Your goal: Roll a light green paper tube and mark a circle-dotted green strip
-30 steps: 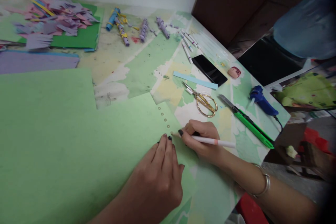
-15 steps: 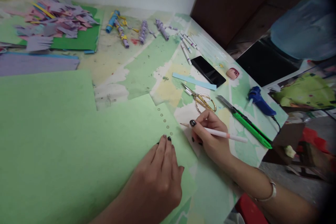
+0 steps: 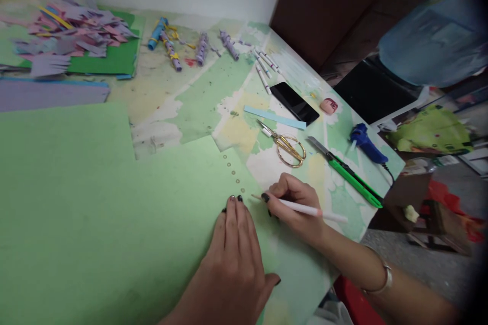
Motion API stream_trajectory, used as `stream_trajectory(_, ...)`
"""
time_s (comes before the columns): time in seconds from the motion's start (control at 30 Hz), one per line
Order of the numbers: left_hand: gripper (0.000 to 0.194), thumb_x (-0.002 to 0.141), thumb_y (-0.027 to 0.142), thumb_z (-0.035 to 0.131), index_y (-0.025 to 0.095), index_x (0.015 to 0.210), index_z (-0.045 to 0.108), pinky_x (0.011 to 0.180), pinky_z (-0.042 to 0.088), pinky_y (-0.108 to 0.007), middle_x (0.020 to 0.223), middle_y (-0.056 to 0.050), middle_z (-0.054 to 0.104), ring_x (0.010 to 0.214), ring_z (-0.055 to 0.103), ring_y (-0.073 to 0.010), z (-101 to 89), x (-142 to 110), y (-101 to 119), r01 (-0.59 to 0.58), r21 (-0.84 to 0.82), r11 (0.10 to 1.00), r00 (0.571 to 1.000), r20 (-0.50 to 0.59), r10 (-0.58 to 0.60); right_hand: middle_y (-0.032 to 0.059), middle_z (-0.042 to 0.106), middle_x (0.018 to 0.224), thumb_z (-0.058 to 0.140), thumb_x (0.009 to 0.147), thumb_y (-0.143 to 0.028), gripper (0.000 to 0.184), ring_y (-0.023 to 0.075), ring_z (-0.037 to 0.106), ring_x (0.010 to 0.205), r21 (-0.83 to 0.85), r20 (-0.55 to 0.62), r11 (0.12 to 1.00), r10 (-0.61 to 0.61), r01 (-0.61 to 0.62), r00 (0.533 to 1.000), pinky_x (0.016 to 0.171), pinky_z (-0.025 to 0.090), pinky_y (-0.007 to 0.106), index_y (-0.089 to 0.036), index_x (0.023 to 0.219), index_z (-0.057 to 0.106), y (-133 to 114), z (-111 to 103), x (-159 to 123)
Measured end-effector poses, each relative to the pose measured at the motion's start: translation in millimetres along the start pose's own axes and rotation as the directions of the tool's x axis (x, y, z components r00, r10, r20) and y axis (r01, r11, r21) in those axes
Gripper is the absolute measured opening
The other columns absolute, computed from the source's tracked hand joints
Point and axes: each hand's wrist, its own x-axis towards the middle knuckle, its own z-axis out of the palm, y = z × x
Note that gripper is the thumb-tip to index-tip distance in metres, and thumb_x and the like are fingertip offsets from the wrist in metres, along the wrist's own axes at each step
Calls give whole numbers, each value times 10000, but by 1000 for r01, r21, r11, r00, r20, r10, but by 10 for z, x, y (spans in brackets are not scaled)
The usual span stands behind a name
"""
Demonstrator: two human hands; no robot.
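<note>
A large light-green sheet of paper [image 3: 95,203] covers the left and front of the table. Flat on its right part lies my left hand [image 3: 238,259], fingers stretched out and thumb spread to the right. Just beyond its fingertips runs a slanting row of several small ring marks [image 3: 233,172]. My right hand [image 3: 295,205] grips a white pencil [image 3: 301,207] with a pinkish band. The pencil's tip points left, close to the nearest ring; whether it touches the paper I cannot tell. Gold-handled scissors [image 3: 290,150] lie beyond my right hand.
A green utility knife [image 3: 354,180] and a blue glue gun [image 3: 368,144] lie to the right. Farther back are a black phone [image 3: 295,102], a light-blue paper strip [image 3: 274,118], several markers [image 3: 263,78], purple paper rolls [image 3: 229,45] and a heap of paper scraps [image 3: 84,30].
My right hand has brought the pencil nearer to my left fingertips and the ring marks. My left thumb has spread outward. The whole view has shifted slightly.
</note>
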Motion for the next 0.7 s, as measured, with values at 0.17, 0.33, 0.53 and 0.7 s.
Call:
stream_trajectory(0.17, 833, 655, 544, 607, -133, 1132, 523, 939, 392, -508, 1210, -357, 480, 1179, 414, -464, 1, -8, 34, 25, 5, 1000, 1000, 14, -25, -68, 320, 511, 554, 726, -151, 288, 67, 288, 466, -97, -3, 985, -141, 140, 990, 442, 240, 222, -200, 564, 321, 38, 35, 97)
stream_trajectory(0.33, 719, 716, 525, 569, -77, 1109, 563, 928, 410, -506, 1188, -318, 527, 1173, 436, -439, -3, -15, 36, 17, 15, 1000, 1000, 21, -17, -72, 271, 480, 532, 724, -139, 336, 62, 246, 447, -178, -10, 968, -183, 178, 983, 429, 217, 224, -198, 529, 265, 24, 58, 122)
stream_trajectory(0.53, 715, 697, 505, 604, -113, 1055, 581, 891, 441, -499, 1126, -349, 546, 1111, 490, -448, -9, -13, 41, -20, 26, 999, 1000, -16, 21, -69, 339, 428, 521, 749, -149, 336, 59, 305, 408, -244, 49, 950, -189, 195, 981, 415, 241, 218, -198, 525, 275, 7, 68, 98)
stream_trajectory(0.7, 681, 693, 502, 602, -93, 1024, 614, 869, 460, -485, 1101, -322, 576, 1088, 516, -435, -21, -3, 41, -26, 57, 998, 999, -27, 28, -70, 347, 434, 521, 749, -145, 344, 53, 314, 410, -260, 57, 941, -211, 218, 976, 415, 241, 212, -195, 525, 265, 19, 71, 109)
